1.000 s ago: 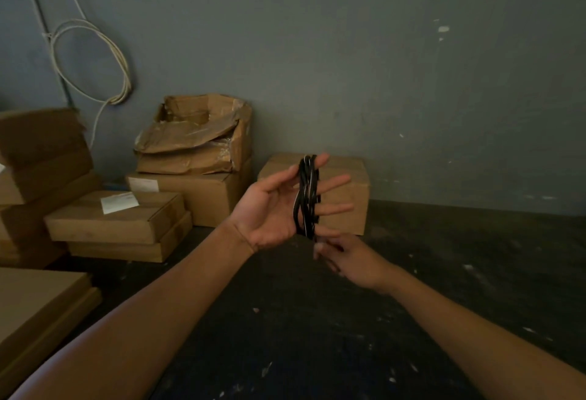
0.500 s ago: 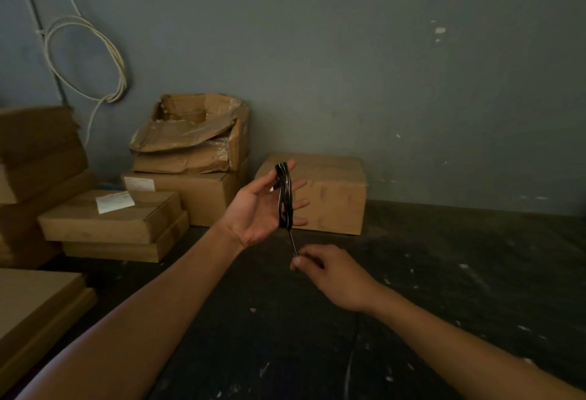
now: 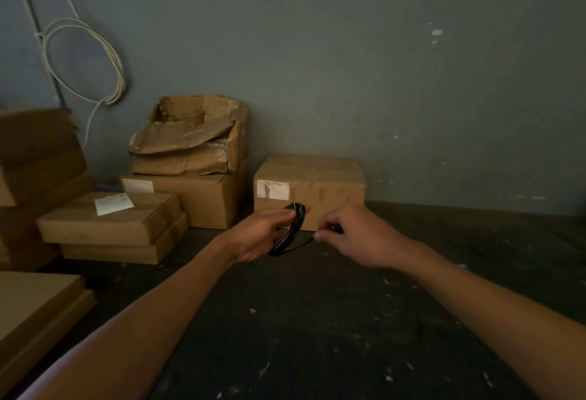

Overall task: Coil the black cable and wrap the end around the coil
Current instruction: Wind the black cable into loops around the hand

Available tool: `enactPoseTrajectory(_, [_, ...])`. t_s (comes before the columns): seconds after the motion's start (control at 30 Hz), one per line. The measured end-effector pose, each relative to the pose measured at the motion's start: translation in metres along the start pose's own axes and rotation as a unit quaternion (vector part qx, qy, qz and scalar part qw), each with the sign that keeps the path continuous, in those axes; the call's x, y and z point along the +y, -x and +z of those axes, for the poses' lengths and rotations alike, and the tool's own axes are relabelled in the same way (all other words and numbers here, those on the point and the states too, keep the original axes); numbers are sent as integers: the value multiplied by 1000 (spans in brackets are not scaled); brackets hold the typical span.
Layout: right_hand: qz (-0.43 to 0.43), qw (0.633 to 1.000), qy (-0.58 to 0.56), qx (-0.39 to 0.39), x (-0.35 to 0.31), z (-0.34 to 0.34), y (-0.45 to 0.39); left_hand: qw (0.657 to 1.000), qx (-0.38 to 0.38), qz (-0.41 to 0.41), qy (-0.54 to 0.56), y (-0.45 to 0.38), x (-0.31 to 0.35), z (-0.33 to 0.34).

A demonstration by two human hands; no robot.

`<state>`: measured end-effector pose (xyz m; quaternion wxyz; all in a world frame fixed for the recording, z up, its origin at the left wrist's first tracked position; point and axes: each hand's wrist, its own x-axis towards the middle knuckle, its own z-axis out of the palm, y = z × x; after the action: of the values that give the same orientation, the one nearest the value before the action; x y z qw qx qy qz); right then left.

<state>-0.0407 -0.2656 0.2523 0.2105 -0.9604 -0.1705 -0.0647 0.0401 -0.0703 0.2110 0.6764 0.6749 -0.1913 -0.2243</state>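
A black cable point(image 3: 290, 231) is wound into a small coil that hangs around the fingers of my left hand point(image 3: 260, 234), held out over the dark floor. The coil is seen nearly edge-on and tilts down to the left. A thin loose strand runs from the coil's lower part rightward to my right hand point(image 3: 355, 234), which pinches the strand between thumb and fingers just right of the coil. The cable's end is hidden inside that hand.
A sealed cardboard box point(image 3: 309, 188) stands just behind my hands against the grey wall. More boxes point(image 3: 187, 161) are stacked to the left, with flat cartons point(image 3: 107, 225) in front of them. A white cable loop point(image 3: 85, 60) hangs on the wall.
My left hand has turned over and dropped lower with the coil. My right hand has risen from below the coil to its right side, drawing the loose strand sideways.
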Motion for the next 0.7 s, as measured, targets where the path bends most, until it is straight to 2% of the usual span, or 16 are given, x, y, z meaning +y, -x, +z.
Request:
enactPoseTrajectory(0.17, [-7, 999, 46, 9, 7, -20, -4, 999, -9, -34, -29, 6, -11, 0])
enactPoseTrajectory(0.33, [-9, 995, 74, 68, 15, -42, -16, 996, -27, -67, -52, 12, -14, 3])
enactPoseTrajectory(0.5, [-21, 993, 66, 93, 29, -50, -28, 988, -110, -74, -74, 19, -8, 15])
enactPoseTrajectory(0.7, [-10, 994, 29, 101, 51, -42, -31, 977, -196, -79, -20, 22, -1, 18])
